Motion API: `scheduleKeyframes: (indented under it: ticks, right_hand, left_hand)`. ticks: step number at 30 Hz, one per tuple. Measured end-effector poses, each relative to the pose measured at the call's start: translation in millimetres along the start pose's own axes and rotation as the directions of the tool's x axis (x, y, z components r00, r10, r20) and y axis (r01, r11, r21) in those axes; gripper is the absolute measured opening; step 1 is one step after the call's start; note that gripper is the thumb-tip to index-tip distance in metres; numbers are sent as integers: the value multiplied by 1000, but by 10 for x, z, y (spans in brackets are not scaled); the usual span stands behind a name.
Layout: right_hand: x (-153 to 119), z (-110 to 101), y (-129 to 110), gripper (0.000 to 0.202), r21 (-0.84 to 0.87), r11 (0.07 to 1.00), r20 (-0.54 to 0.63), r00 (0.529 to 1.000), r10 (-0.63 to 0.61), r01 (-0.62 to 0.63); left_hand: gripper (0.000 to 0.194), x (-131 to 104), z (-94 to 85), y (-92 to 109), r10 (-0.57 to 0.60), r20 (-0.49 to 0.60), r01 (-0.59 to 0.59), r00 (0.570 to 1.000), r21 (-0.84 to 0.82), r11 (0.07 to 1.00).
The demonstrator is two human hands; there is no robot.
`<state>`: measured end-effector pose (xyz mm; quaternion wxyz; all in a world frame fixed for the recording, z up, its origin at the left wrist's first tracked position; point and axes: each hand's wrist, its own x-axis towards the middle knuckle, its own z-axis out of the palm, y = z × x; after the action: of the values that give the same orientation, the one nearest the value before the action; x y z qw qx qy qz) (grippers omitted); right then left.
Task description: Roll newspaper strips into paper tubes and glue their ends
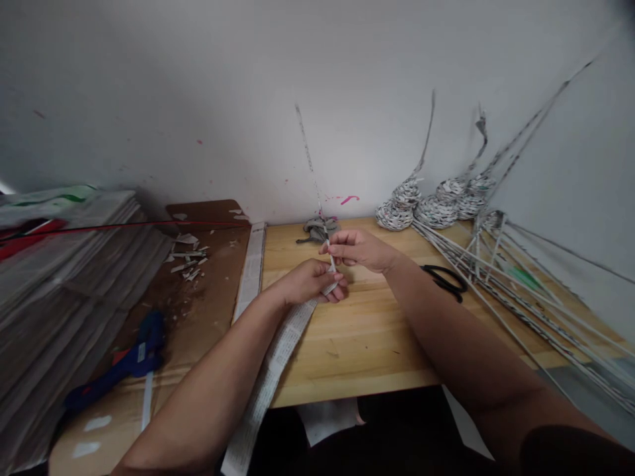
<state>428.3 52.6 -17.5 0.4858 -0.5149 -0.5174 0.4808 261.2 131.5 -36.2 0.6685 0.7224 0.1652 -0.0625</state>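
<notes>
A thin rolled paper stick [307, 149] rises from between my hands and leans up to the left against the wall. My right hand [360, 250] pinches its lower part between thumb and fingers. Just below and to the left, my left hand [315, 281] is closed on the lower end, where the roll widens into a flat newspaper strip [282, 344]. The strip hangs down under my left forearm and past the table's front edge. Behind my hands, a crumpled grey cloth [321, 229] lies on the wooden table [357, 350].
Woven paper shapes [436, 210] stand at the back right, near black-handled scissors [446, 281] and many paper sticks [536, 311]. A stack of newspaper strips [84, 291], a blue glue gun [124, 370] and paper scraps [188, 258] on cardboard are at the left.
</notes>
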Motion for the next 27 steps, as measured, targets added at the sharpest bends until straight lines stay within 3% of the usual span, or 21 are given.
scheduleKeyframes:
  ticks: [2, 8, 14, 19, 24, 27]
  right_hand:
    - [-2, 5, -9, 35, -28, 1000, 25, 1000, -4, 4]
    - [24, 32, 17, 36, -14, 998, -118, 991, -59, 57]
    - [3, 13, -4, 35, -28, 1000, 28, 1000, -3, 4]
    - [21, 6, 11, 37, -25, 997, -137, 988, -72, 69]
    - [6, 2, -2, 35, -23, 1000, 17, 1000, 8, -8]
    - [17, 22, 5, 37, -11, 999, -94, 995, -45, 44]
  left_hand:
    - [49, 4, -1, -5, 7, 7, -7, 1000, 11, 1000]
    - [48, 1, 3, 0, 21, 26, -21, 999, 19, 1000]
    - [48, -4, 3, 8, 6, 21, -7, 1000, 36, 999]
    - [45, -15, 8, 23, 17, 31, -19, 999, 56, 998]
    - [46, -10, 13, 19, 9, 19, -10, 1000, 45, 999]
    - [46, -12, 23, 21, 21, 28, -22, 999, 38, 999]
